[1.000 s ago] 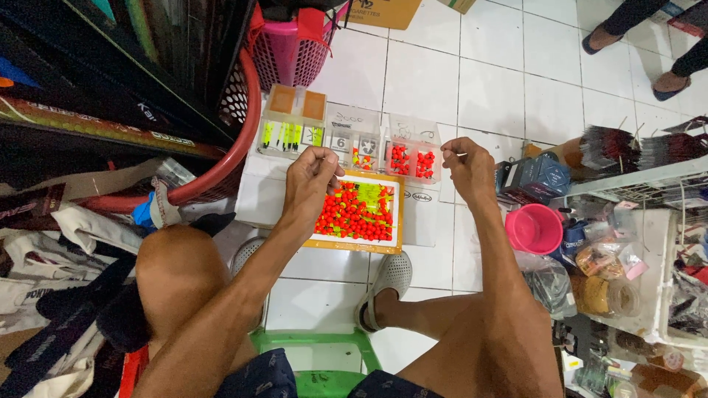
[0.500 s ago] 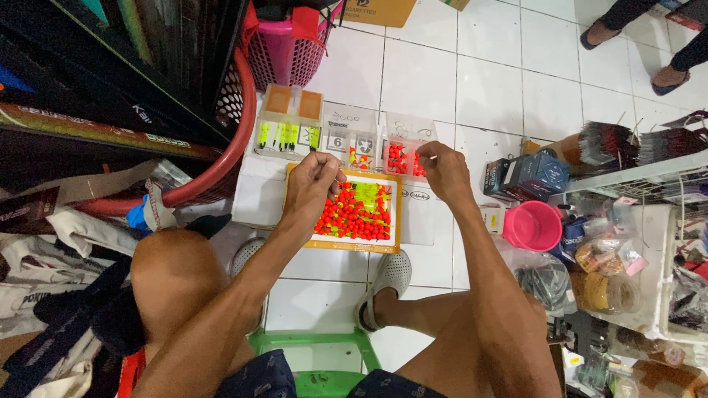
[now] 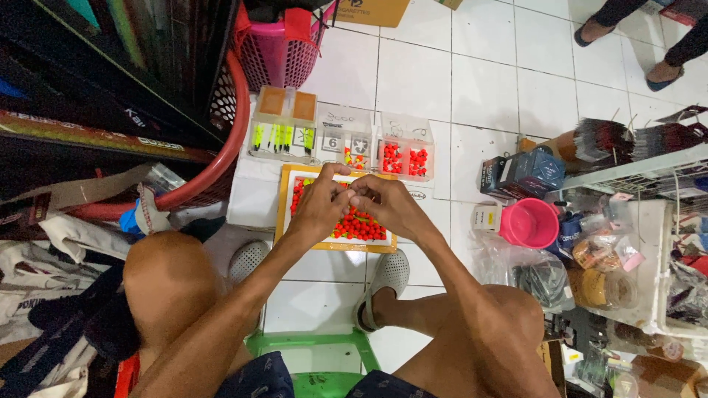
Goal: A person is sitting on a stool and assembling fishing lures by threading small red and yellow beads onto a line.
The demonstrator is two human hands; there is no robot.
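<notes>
Over the tray, hands: left hand [image 3: 318,208] and right hand [image 3: 389,206] meeting fingertip to fingertip, close above the shallow yellow-rimmed tray of small red-orange and green beads [image 3: 335,239], on the white tiled floor [image 3: 479,81].
Grip, left: thumb and forefinger pinched together near the right hand's fingertips; object between them too small to make out.
Grip, right: fingers curled and closed toward the left; cannot tell whether a bead sits in the pinch.
Beads: lying loose in the tray, mostly hidden under both hands, red-orange showing at the near edge.
Behind the tray: clear plastic compartment box with red beads [image 3: 404,156], touching a second clear box holding yellow-green pieces [image 3: 284,136].
To the right: round pink plastic bowl [image 3: 528,222], well apart from the tray, beside dark blue packets [image 3: 525,173].
To the left: red hoop-rimmed basket [image 3: 214,169] and pink mesh basket [image 3: 276,51].
Below: grey perforated shoes [image 3: 383,284] just beside the tray's near edge.
Judged handling: keeping the pinch low over the tray, so anything dropped falls back among the beads rather than onto tile.
Judged care: light pressure only; small round pieces likely to squirt out of a hard squeeze.
Judged risk: knees and feet crowding the tray; nudging the rim could scatter beads.
</notes>
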